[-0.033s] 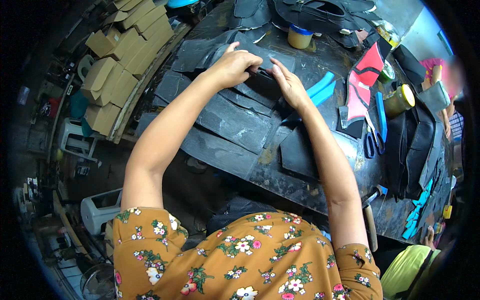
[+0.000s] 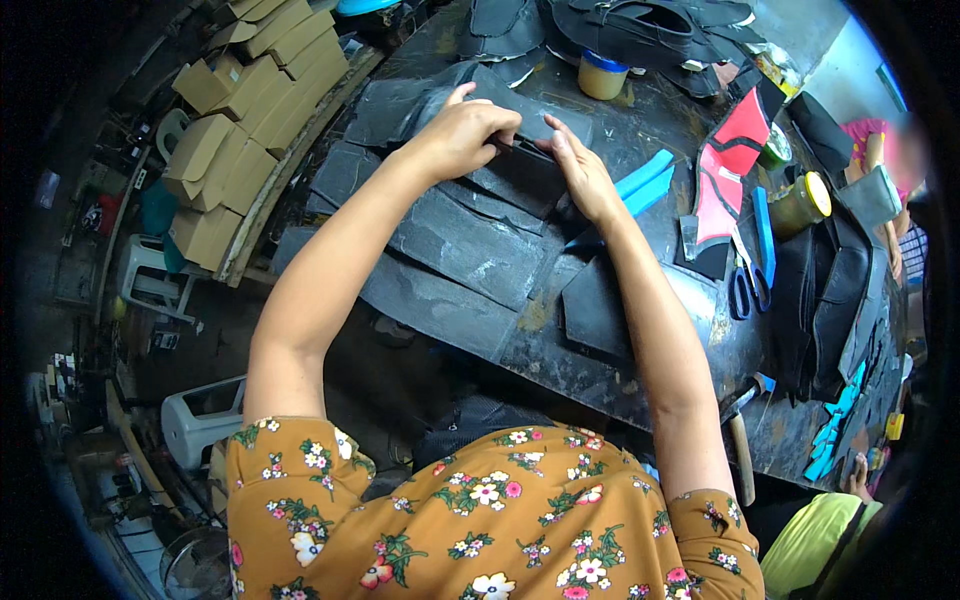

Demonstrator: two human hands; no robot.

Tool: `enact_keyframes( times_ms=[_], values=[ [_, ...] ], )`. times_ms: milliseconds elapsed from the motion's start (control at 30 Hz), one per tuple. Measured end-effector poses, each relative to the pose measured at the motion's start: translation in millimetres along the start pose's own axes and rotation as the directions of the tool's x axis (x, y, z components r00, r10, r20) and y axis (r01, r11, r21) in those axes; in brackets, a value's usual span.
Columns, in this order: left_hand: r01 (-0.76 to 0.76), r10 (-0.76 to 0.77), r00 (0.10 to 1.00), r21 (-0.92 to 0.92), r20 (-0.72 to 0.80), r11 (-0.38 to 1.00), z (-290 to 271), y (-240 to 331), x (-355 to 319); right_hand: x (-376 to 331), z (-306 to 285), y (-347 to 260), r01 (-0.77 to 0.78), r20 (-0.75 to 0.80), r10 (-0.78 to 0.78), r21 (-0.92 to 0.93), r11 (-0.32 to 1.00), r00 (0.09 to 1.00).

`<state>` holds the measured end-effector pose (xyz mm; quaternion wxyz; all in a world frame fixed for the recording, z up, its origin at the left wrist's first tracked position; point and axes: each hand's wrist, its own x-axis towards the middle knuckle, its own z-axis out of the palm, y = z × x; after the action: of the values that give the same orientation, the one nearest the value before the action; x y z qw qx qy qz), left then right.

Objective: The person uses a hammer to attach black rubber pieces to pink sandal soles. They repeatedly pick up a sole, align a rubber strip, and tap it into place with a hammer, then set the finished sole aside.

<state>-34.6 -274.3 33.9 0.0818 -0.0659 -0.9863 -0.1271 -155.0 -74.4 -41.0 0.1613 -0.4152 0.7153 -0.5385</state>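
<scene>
Working a black piece [image 2: 532, 183]
Left hand [image 2: 464, 136] pinches it; right hand [image 2: 584, 178] touches, grip unclear; next move likely needs both.

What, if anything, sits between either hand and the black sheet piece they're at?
Nothing visible: the left hand and right hand are both at the upper edge of the black sheet piece. The blue strips lie beside the right wrist, not between.

The dark worktable [image 2: 655, 120] has a worn, stained top. Beyond its left edge, white plastic stools [image 2: 200, 430] stand on a dim floor [image 2: 222, 345]. A brightly lit, pale blue wall [image 2: 815, 50] rises beyond its far right corner.
</scene>
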Motion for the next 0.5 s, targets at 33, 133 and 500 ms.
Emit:
enact_keyframes(
  times_ms=[33, 133, 500],
  values=[
    [-0.034, 0.032, 0.997, -0.035, -0.071, 0.999, -7, -7, -10, 0, 2, 8, 0.011, 0.0, -0.011, 0.06, 0.998, 1.0],
    [-0.081, 0.052, 0.957, -0.09, -0.284, 0.993, -45, -43, -25, -6, 2, 17, 0.002, 0.038, -0.001, -0.017, 1.0, 0.999],
    [0.209, -0.541, 0.728, -0.616, -0.421, 0.76, -149, -82, -91, -16, 10, 18, 0.308, 0.121, -0.289, -0.529, 0.791, 0.95]
  ],
)
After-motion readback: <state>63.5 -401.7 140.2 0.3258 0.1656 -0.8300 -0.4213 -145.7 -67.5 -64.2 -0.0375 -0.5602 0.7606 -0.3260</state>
